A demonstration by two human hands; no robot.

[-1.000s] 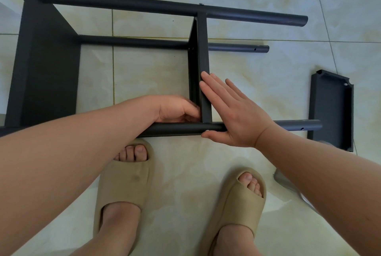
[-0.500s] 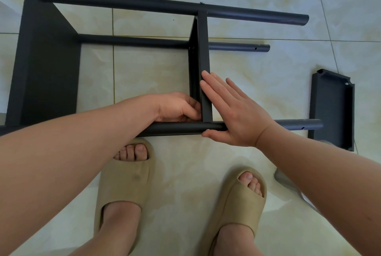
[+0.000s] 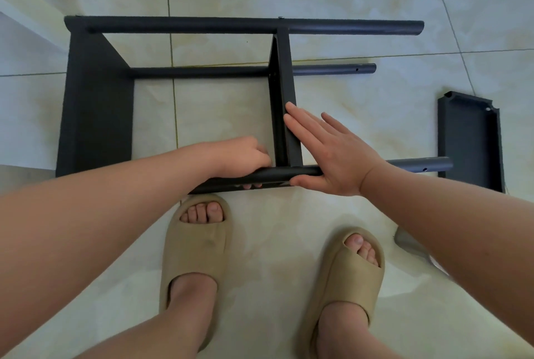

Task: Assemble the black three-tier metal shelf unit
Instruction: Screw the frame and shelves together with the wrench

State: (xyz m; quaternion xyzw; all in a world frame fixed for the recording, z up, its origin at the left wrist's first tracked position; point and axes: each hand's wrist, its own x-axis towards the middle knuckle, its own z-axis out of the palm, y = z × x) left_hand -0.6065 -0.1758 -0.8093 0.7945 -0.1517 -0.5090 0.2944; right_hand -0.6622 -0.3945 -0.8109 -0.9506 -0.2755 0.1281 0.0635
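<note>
**Frame**: black metal, part-built. It lay on its side on the tiled floor. The middle shelf stood on edge between the posts and serves as the reference below.

**Handling (judged):** steel tube and sheet, so stiff and fairly light. The matt coat looked to give fair grip, and the sheet edges were probably sharp. Joints may have been loose until screwed, so the frame could rack. It was best held by a post close to a joint, not by a free tube end.

**Near post**: crossed the middle shelf's near end, with its free end running on to the right.

**Loose shelf**: lay on the floor well to the right of the middle shelf, apart from the frame.

**Left hand**: sat just left of the middle shelf, at its near corner. The fingers were curled over the near post, with tips showing beneath it.

**Right hand**: lay flat with fingers straight against the middle shelf's right face, thumb along the post.

**Hands:** were apart, with the shelf between them.
</note>
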